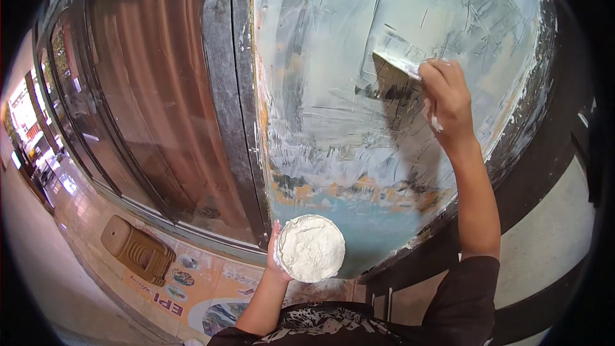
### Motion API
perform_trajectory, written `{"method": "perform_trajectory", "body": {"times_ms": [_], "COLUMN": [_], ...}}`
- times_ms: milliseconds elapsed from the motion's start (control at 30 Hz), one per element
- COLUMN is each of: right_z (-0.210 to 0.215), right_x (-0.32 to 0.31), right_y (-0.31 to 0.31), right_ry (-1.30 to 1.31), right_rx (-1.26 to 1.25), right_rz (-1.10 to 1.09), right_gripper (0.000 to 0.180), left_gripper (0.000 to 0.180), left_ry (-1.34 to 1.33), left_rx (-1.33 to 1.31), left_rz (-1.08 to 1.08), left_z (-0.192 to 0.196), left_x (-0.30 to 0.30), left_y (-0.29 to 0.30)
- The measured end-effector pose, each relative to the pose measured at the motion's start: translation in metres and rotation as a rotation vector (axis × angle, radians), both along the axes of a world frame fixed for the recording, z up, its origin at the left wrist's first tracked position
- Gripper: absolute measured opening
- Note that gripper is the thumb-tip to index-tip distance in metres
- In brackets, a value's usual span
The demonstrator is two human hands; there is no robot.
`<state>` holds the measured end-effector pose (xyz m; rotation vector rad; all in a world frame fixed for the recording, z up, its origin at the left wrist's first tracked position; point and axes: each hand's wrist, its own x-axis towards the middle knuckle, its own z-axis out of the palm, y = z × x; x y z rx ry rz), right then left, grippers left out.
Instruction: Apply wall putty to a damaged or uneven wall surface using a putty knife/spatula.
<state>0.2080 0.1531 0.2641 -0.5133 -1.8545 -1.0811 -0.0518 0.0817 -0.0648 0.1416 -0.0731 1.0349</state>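
Observation:
My right hand (447, 99) is closed round a putty knife (398, 62), its blade edge against the upper middle of the wall panel (327, 90). White paste coats the blade, and a smear of it sits on my hand near the wrist. The panel is streaked pale grey, with orange and blue-green patches lower down. Low in front of me, my left hand (277, 259) grips a round tub of white putty (311, 248) from its left side. Putty fills the tub and hides most of its wall; most of that hand's fingers are hidden too.
Left of the panel stands a dark frame (234, 90) beside a glazed window with brown curtains (154, 77). A brown plastic stool (136, 250) lies on a printed banner (211, 311) on the floor. Dark trim (512, 166) borders the panel's right side.

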Motion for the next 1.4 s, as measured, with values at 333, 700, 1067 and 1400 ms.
{"method": "perform_trajectory", "body": {"times_ms": [333, 700, 1067, 1400], "right_z": [-0.002, 0.101, 0.028, 0.066], "right_x": [-0.017, 0.001, -0.028, -0.018], "right_y": [-0.021, 0.011, 0.024, 0.002], "right_ry": [0.232, 0.01, -0.275, -0.201], "right_rx": [-0.669, -0.524, -0.526, -0.537], "right_rz": [0.157, -0.209, -0.38, -0.212], "right_gripper": [0.012, 0.015, 0.007, 0.017], "left_gripper": [0.082, 0.085, 0.084, 0.083], "left_ry": [-0.067, -0.01, -0.027, -0.071], "left_rx": [0.024, 0.011, 0.011, 0.0], "left_rz": [-0.011, -0.034, 0.023, 0.081], "left_z": [0.002, -0.003, -0.007, 0.014], "left_x": [-0.002, 0.002, -0.002, 0.016], "left_y": [0.0, 0.002, -0.002, -0.011]}}
